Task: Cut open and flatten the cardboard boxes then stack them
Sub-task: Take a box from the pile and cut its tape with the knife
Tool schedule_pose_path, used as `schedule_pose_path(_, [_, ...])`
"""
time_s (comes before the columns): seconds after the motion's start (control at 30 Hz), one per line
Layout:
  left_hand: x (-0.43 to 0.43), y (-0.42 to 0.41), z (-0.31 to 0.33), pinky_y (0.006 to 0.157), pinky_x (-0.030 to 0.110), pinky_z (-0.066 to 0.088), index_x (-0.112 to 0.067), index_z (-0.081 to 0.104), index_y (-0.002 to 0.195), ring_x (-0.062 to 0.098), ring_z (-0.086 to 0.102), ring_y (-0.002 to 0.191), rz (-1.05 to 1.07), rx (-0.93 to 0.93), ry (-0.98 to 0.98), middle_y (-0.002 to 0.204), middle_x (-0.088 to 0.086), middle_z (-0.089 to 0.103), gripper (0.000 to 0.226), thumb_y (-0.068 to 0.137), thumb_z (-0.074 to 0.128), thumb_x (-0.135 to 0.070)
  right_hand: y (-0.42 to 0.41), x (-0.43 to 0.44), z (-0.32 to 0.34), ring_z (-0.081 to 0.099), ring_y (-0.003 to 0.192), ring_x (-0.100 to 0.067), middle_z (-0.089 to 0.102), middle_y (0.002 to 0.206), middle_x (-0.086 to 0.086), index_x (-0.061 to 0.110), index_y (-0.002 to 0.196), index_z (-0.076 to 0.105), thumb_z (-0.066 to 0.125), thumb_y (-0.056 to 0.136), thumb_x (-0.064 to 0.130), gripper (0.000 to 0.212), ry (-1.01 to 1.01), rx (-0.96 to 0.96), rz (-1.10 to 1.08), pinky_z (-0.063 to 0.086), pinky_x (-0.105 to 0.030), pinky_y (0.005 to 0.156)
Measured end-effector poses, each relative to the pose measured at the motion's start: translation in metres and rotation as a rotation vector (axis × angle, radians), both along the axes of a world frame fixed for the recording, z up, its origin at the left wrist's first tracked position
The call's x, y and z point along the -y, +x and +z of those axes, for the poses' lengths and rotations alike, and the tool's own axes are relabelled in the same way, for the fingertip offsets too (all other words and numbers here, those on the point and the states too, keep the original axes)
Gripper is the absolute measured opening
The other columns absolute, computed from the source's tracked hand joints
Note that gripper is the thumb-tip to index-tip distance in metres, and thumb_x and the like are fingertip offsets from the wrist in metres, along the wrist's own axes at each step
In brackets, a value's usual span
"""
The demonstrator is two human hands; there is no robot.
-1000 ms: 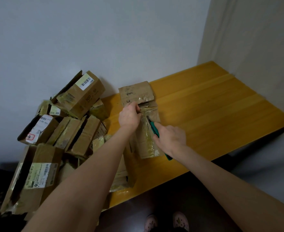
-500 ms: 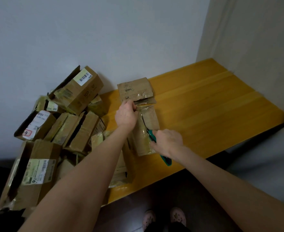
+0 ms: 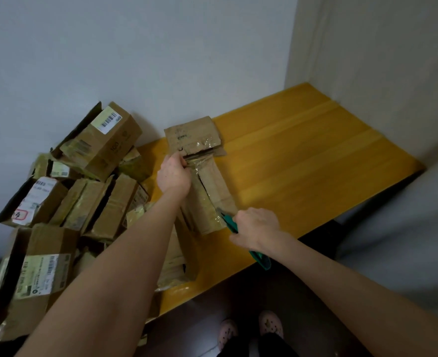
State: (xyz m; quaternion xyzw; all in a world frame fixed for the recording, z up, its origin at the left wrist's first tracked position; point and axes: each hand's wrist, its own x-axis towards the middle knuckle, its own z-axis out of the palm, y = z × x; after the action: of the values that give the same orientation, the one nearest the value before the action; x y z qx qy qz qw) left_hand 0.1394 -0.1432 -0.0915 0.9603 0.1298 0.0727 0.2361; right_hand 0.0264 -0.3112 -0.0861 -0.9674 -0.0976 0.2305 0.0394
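Brown box (image 3: 217, 188), its glossy tape slit lengthwise, flap open at twelve o'clock; left hand (image 3: 172, 173) pinches its far edge, right hand (image 3: 257, 228) grips a green cutter (image 3: 261, 260) at five o'clock.

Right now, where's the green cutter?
Head view, centre: the green cutter is gripped in the right hand, tip at the near end of the taped box that the left hand holds, by the front edge of the yellow table.
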Motion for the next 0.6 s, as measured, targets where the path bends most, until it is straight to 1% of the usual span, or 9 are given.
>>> schedule_pose_path(0.1, [-0.01, -0.001, -0.002, 0.067, 0.032, 0.044, -0.019, 0.052, 0.086, 0.021, 0.05, 0.084, 0.037, -0.015, 0.006, 0.095, 0.001, 0.05, 0.012, 0.088, 0.059, -0.01, -0.01, 0.011, -0.005, 0.05, 0.054, -0.013, 0.054, 0.065, 0.004, 0.018, 0.082, 0.059, 0.056, 0.087, 0.045, 0.027, 0.009, -0.043, -0.008, 0.036, -0.023, 0.046])
schedule_pose_path(0.17, [-0.015, -0.001, -0.004, 0.065, 0.031, 0.042, -0.018, 0.052, 0.086, 0.02, 0.05, 0.082, 0.056, -0.023, 0.011, 0.094, 0.001, 0.05, 0.012, 0.089, 0.061, -0.011, -0.011, 0.021, -0.009, 0.052, 0.057, -0.013, 0.054, 0.065, 0.005, 0.018, 0.084, 0.061, 0.055, 0.085, 0.046, 0.029, 0.077, -0.057, -0.064, 0.038, -0.023, 0.048])
schedule_pose_path(0.23, [-0.017, -0.001, -0.004, 0.065, 0.032, 0.043, -0.018, 0.052, 0.086, 0.019, 0.05, 0.082, 0.065, -0.033, 0.006, 0.094, 0.002, 0.051, 0.012, 0.089, 0.061, -0.012, -0.009, 0.026, -0.011, 0.055, 0.06, -0.013, 0.057, 0.068, 0.004, 0.018, 0.086, 0.061, 0.053, 0.084, 0.045, 0.027, 0.252, -0.052, -0.2, 0.04, -0.024, 0.048])
schedule_pose_path(0.33, [-0.017, -0.003, -0.002, 0.069, 0.034, 0.049, -0.018, 0.052, 0.087, 0.02, 0.055, 0.085, 0.073, -0.041, -0.01, 0.096, 0.004, 0.056, 0.011, 0.09, 0.062, -0.014, 0.003, 0.029, -0.017, 0.062, 0.075, -0.019, 0.061, 0.08, -0.001, 0.019, 0.084, 0.055, 0.052, 0.093, 0.034, 0.017, 0.7, -0.036, -0.555, 0.049, -0.03, 0.058])
schedule_pose_path(0.4, [-0.018, -0.006, -0.001, 0.074, 0.036, 0.053, -0.017, 0.053, 0.087, 0.022, 0.058, 0.087, 0.081, -0.052, -0.026, 0.096, 0.004, 0.058, 0.01, 0.09, 0.063, -0.018, 0.006, 0.026, -0.024, 0.064, 0.08, -0.017, 0.061, 0.087, 0.001, 0.02, 0.091, 0.054, 0.053, 0.097, 0.03, 0.011, 0.94, -0.12, -0.77, 0.053, -0.025, 0.058])
schedule_pose_path(0.43, [-0.017, -0.007, 0.0, 0.075, 0.037, 0.054, -0.017, 0.053, 0.088, 0.023, 0.059, 0.088, 0.084, -0.06, -0.037, 0.095, 0.004, 0.059, 0.01, 0.091, 0.063, -0.02, 0.006, 0.023, -0.027, 0.063, 0.079, -0.015, 0.062, 0.09, 0.001, 0.019, 0.1, 0.055, 0.053, 0.097, 0.03, 0.012, 1.002, -0.195, -0.838, 0.051, -0.022, 0.056])
schedule_pose_path(0.5, [-0.015, -0.01, 0.003, 0.071, 0.036, 0.052, -0.018, 0.053, 0.087, 0.023, 0.059, 0.087, 0.085, -0.063, -0.061, 0.092, 0.004, 0.06, 0.012, 0.091, 0.063, -0.024, 0.008, 0.015, -0.035, 0.063, 0.076, -0.016, 0.064, 0.095, -0.001, 0.017, 0.115, 0.053, 0.054, 0.097, 0.032, 0.023, 1.105, -0.346, -0.922, 0.049, -0.021, 0.053])
schedule_pose_path(0.53, [-0.014, -0.011, 0.006, 0.069, 0.034, 0.051, -0.018, 0.052, 0.086, 0.023, 0.06, 0.086, 0.09, -0.052, -0.082, 0.09, 0.003, 0.059, 0.013, 0.092, 0.062, -0.024, 0.011, 0.011, -0.036, 0.063, 0.077, -0.016, 0.064, 0.098, -0.001, 0.017, 0.118, 0.053, 0.054, 0.097, 0.033, 0.026, 1.162, -0.375, -0.957, 0.049, -0.022, 0.053])
schedule_pose_path(0.6, [-0.014, -0.013, 0.011, 0.066, 0.033, 0.046, -0.018, 0.05, 0.085, 0.024, 0.06, 0.085, 0.111, -0.02, -0.13, 0.087, 0.001, 0.058, 0.014, 0.093, 0.061, -0.024, 0.024, 0.009, -0.035, 0.064, 0.078, -0.016, 0.064, 0.099, 0.001, 0.02, 0.117, 0.052, 0.054, 0.097, 0.034, 0.025, 1.262, -0.314, -1.038, 0.051, -0.024, 0.056])
